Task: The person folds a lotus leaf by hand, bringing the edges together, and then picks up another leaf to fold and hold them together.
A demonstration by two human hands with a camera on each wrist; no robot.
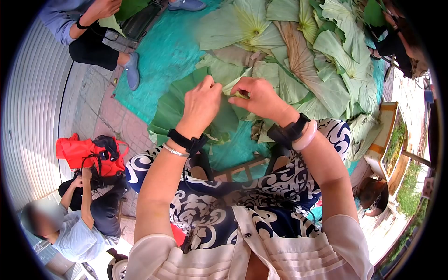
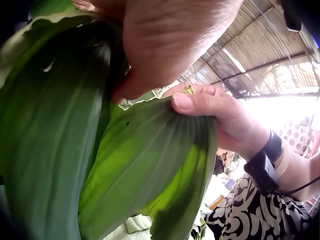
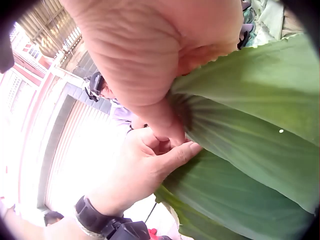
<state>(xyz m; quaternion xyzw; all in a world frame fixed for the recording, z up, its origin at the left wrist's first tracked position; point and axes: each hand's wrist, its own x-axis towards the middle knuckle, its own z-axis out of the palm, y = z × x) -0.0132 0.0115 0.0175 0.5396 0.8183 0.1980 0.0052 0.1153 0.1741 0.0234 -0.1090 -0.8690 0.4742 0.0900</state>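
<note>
A large green lotus leaf (image 1: 179,100) hangs in folds below both hands. My left hand (image 1: 204,103) pinches its gathered upper edge between thumb and curled fingers. Close beside it, my right hand (image 1: 263,98) grips the same leaf, with a small pale-green bit showing at the fingertips. In the left wrist view the right thumb lies flat over the bunched top of the leaf (image 2: 145,155), whose veins fan downward. The right wrist view shows the left hand (image 3: 135,167) pinching right next to the right hand (image 3: 150,60), with broad leaf folds (image 3: 250,125) spreading to the right.
A pile of lotus leaves (image 1: 322,60), some browned, covers the teal sheet (image 1: 158,60) ahead. A seated person (image 1: 84,228) is beside a red bag (image 1: 88,156) at left. Another person's leg (image 1: 95,53) is at upper left. A planter box (image 1: 385,140) stands at right.
</note>
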